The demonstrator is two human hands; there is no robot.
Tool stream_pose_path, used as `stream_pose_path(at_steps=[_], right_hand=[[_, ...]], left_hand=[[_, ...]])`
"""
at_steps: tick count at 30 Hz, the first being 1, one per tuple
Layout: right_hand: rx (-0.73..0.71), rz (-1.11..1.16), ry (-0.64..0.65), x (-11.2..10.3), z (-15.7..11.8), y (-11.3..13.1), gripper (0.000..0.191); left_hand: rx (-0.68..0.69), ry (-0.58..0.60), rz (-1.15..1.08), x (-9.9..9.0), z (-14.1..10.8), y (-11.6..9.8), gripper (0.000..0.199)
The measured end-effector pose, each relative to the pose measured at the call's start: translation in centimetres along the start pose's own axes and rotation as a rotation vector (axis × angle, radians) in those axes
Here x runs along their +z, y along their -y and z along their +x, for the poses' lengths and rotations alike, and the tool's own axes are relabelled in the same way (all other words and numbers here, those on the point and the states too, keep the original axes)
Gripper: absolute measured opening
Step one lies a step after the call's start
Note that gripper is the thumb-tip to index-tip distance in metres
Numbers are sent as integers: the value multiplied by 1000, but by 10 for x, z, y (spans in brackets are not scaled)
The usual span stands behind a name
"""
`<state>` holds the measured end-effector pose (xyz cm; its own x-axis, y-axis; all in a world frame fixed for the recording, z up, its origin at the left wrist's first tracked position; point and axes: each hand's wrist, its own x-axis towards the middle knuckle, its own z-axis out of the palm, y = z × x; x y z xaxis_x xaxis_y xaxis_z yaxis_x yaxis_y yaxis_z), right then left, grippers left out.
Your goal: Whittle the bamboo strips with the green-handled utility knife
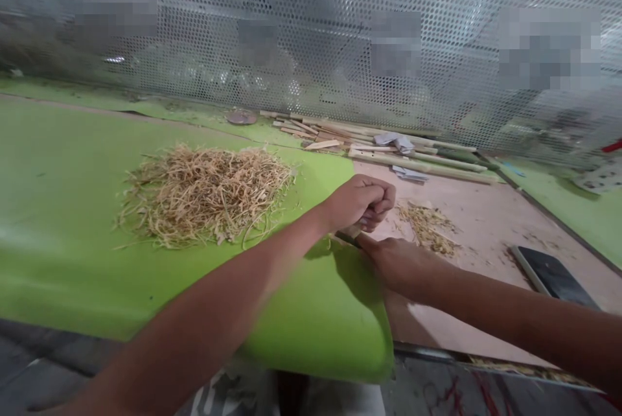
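Note:
My left hand [367, 201] is closed in a fist above the edge of the green sheet [311, 299]. What its curled fingers grip is mostly hidden. Just below it, my right hand [396, 264] is closed around a dark, flat, blade-like piece [347, 238] that points left, under the left hand. A heap of thin, tan, root-like strands [208, 192] lies on the green sheet, left of both hands. Smaller yellowish trimmings [430, 228] are scattered on the pinkish board just beyond my right hand.
Long wooden strips [422, 160] and folded paper [394, 141] lie along the back, before a perforated metal screen [311, 27]. A phone [554, 277] rests on the pinkish board [500, 215] at right. One small round disc [241, 117] sits behind the heap. The sheet's front corner curls over the table edge.

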<state>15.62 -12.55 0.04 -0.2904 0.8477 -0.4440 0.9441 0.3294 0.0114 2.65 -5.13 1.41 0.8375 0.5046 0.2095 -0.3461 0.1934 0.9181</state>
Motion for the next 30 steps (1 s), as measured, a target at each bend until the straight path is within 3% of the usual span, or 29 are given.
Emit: stream_pose_path(at_steps=[3,8,16,24,30], right_hand=[[-35,-29,46,-2,3,3,33],[-70,-58,-30,-3,-5,-2,34],[21,-47,-91,4,-10,-13,34],[-39,16,-42,5,5,2,35],[-17,-20,-78,1,-7,-5,38]], left_hand=[[-5,-28,7,-1,0,0,18],[-17,-24,16,-2,1,-1,18],[27,9,32,-2,1,-1,20],[-10,-20,30,0,0,-2,21],[-28,-30,31,1,1,-4,21]])
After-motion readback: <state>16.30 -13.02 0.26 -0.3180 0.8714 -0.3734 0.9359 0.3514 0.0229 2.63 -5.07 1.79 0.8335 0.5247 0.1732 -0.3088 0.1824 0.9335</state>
